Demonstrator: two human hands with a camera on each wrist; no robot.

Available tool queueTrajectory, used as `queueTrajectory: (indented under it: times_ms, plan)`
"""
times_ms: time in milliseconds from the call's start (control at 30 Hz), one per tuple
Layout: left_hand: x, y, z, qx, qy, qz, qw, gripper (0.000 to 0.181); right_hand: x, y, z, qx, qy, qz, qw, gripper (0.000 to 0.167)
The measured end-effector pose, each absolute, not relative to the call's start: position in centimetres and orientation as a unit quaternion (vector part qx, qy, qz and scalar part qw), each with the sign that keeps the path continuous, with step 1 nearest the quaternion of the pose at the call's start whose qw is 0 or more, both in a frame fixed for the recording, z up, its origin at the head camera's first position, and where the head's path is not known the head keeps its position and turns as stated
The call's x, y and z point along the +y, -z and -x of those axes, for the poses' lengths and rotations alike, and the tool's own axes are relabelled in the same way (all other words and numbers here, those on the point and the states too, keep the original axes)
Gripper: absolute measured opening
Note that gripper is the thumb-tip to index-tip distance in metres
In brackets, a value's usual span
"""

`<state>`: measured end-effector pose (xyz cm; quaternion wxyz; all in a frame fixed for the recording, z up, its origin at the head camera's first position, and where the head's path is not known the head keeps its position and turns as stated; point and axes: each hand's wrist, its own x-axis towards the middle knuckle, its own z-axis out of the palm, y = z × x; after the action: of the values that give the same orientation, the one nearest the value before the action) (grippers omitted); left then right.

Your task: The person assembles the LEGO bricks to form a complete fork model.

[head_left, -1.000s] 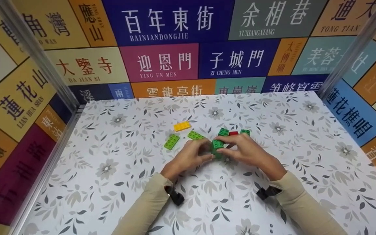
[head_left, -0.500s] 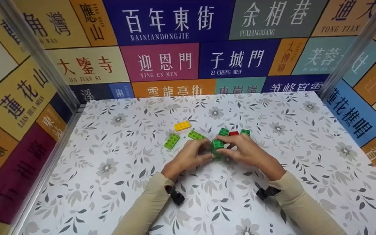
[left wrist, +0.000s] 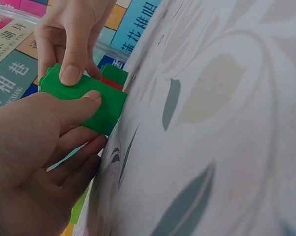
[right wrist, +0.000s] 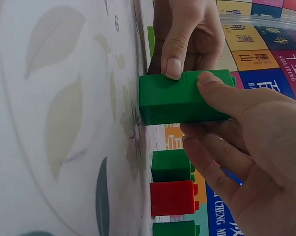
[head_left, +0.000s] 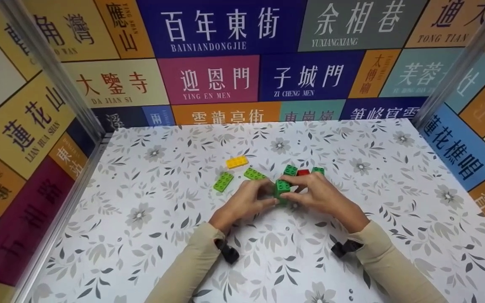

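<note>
Two dark green bricks, one on top of the other, form a stack (head_left: 282, 187) standing on the table; a seam between them shows on the stack (right wrist: 185, 97) in the right wrist view. My left hand (head_left: 246, 203) pinches the lower brick from the left, its thumb on the near face. From the right, my right hand (head_left: 326, 198) grips the upper brick between thumb and fingers. In the left wrist view, the left hand (left wrist: 44, 147) and right hand (left wrist: 74, 39) both touch the green stack (left wrist: 84, 96).
Behind the hands are a green brick (head_left: 290, 170), a red brick (head_left: 303, 172) and another green brick (head_left: 318, 170). Left of them lie a yellow brick (head_left: 237, 162) and two light green bricks (head_left: 254, 174), (head_left: 223, 182). A printed wall panel (head_left: 221, 80) borders the table's back edge.
</note>
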<state>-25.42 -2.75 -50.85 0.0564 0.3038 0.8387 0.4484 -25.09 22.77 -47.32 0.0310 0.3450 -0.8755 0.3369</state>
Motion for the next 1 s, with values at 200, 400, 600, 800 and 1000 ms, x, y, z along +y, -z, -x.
queueTrajectory:
  times_ms: [200, 400, 600, 800, 1000]
  plan:
    - [-2.91, 50.75, 25.38, 0.838, -0.452, -0.301, 0.059, 0.024, 22.80, 47.66, 25.23, -0.868, -0.351, -0.351, 0.030, 0.052]
    - [-2.70, 50.88, 25.48, 0.834, -0.458, -0.303, 0.061, 0.026, 22.96, 47.47, 25.17, -0.868, -0.358, -0.343, 0.014, 0.053]
    - [-2.84, 51.07, 25.61, 0.832, -0.459, -0.303, 0.068, 0.026, 22.85, 47.68, 25.66, -0.863, -0.375, -0.337, -0.018, 0.047]
    - [-2.80, 51.15, 25.62, 0.833, -0.459, -0.298, 0.079, 0.027, 23.12, 47.47, 25.48, -0.855, -0.387, -0.341, -0.044, 0.048]
    - [-3.01, 51.14, 25.70, 0.836, -0.451, -0.303, 0.078, 0.030, 23.19, 47.24, 25.39, -0.859, -0.376, -0.344, -0.048, 0.047]
